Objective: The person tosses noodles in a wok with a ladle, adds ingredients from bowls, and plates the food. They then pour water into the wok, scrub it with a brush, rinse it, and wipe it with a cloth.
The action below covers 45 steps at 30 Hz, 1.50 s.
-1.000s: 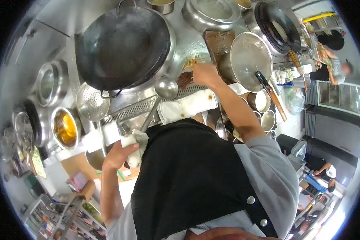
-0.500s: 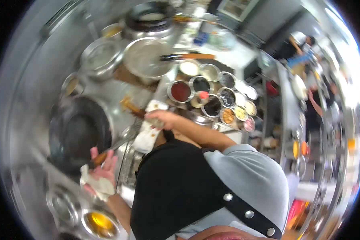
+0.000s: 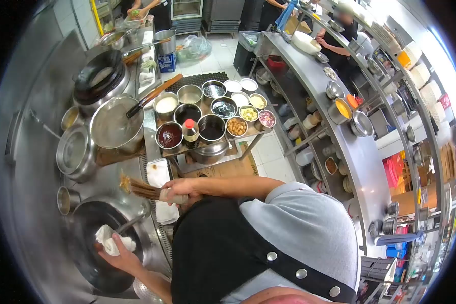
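My right hand [image 3: 179, 190] is closed around the light-coloured wrapped grip of a bamboo wok brush [image 3: 142, 188]. Its frayed bristles point left, above the steel stove top near the wok's rim. Over the dark wok [image 3: 93, 218], my left hand [image 3: 120, 256] is closed on a folded white cloth [image 3: 114, 240]. A ladle [image 3: 133, 221] has its metal shaft running from the wok's right rim into that cloth; its handle is hidden there. Between the two hands, white towels [image 3: 166, 212] lie along the stove's front edge.
Behind the brush stand a large steel pot [image 3: 117, 124], a lidded pan [image 3: 76, 154] and a second wok [image 3: 100, 71]. Sauce and ingredient bowls [image 3: 211, 127] fill a side stand, with a red-capped bottle [image 3: 190, 133] among them. Co-workers stand beyond the long steel counter [image 3: 347, 152].
The view has swung round. My left hand, spread with the cloth on its palm before, now closes on the cloth over the wok. My right hand keeps hold of the brush.
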### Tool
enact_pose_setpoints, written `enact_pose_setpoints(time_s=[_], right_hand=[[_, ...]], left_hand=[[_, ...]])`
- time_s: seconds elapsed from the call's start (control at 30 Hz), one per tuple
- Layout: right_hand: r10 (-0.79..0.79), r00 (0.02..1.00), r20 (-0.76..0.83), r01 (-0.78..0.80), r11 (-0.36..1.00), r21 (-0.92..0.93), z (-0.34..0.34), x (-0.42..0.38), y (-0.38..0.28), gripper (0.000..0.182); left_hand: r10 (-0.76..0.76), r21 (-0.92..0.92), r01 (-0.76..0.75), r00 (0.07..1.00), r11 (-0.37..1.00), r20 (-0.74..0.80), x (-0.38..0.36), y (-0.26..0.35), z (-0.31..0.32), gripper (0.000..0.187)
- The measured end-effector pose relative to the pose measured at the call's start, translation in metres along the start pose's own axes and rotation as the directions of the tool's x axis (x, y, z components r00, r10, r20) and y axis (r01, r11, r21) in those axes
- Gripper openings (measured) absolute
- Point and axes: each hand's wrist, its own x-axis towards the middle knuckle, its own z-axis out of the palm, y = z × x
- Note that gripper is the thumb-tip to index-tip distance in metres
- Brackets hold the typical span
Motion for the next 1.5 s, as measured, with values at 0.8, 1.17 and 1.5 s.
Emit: enact_pose_setpoints(time_s=[0.8, 1.17, 1.5], right_hand=[[-0.147, 0.976, -0.163, -0.058, 0.543, -0.838, 0.001, 0.223, -0.049, 0.049], [-0.048, 0.992, 0.115, 0.12, 0.132, -0.984, -0.031, 0.258, -0.122, 0.043], [-0.23, 0.971, -0.07, -0.005, 0.272, -0.962, -0.036, 0.3, -0.114, 0.05]], left_hand=[[0.409, 0.524, -0.252, 0.889, 0.814, -0.207, 0.065, 0.001, 0.03, 0.041], [0.397, 0.429, -0.362, 0.918, 0.828, 0.008, 0.09, 0.0, 0.037, 0.038], [0.29, 0.416, -0.263, 0.957, 0.87, -0.002, 0.097, 0.012, 0.037, 0.037]])
